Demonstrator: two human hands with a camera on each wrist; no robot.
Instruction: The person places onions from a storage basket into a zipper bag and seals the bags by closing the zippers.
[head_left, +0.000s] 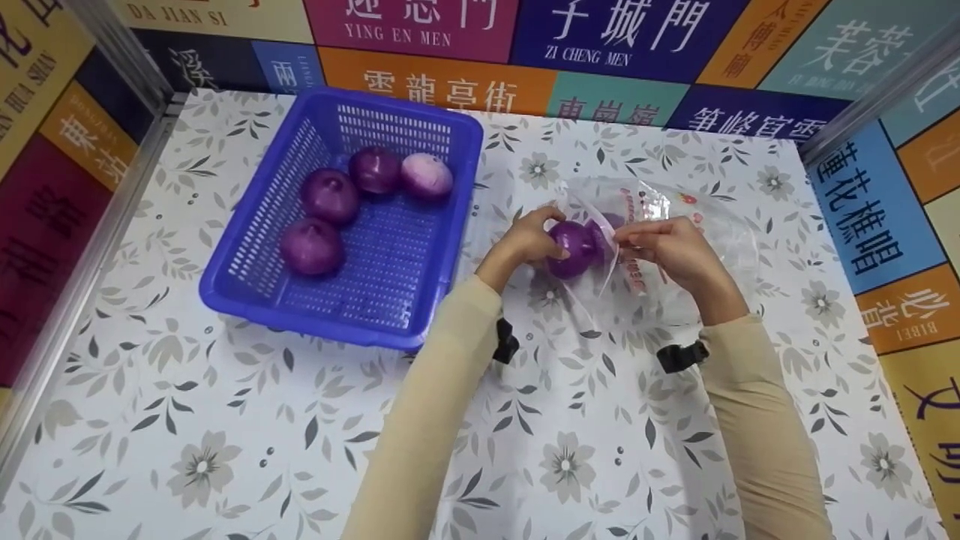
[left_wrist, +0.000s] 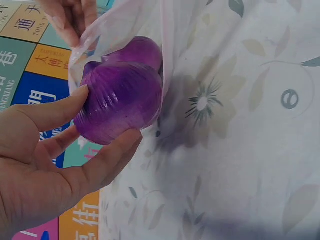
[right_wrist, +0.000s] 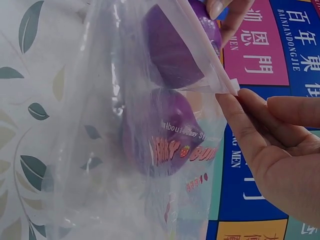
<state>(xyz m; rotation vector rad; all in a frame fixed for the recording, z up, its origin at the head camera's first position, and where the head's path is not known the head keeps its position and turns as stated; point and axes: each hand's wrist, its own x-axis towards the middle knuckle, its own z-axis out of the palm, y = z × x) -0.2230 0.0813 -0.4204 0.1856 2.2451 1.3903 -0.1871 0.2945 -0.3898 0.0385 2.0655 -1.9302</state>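
Note:
My left hand (head_left: 529, 240) grips a purple onion (head_left: 571, 253) between thumb and fingers, at the mouth of a clear plastic zip bag (head_left: 694, 281). In the left wrist view this onion (left_wrist: 120, 102) lies partly within the bag's rim. Pinched in the fingertips of my right hand (head_left: 679, 251) is the edge of the bag's mouth, near the white slider (right_wrist: 235, 86) in the right wrist view. A second onion (right_wrist: 162, 137) shows through the film, inside the bag behind red printing. The bag lies on the table with its mouth facing left.
Left of the hands stands a blue perforated plastic basket (head_left: 450, 262) holding several purple onions (head_left: 330, 196), one of them paler (head_left: 427, 176). White tablecloth (head_left: 300, 435) with grey leaves covers the table. Panels with large characters (head_left: 615, 37) wall in the back and sides.

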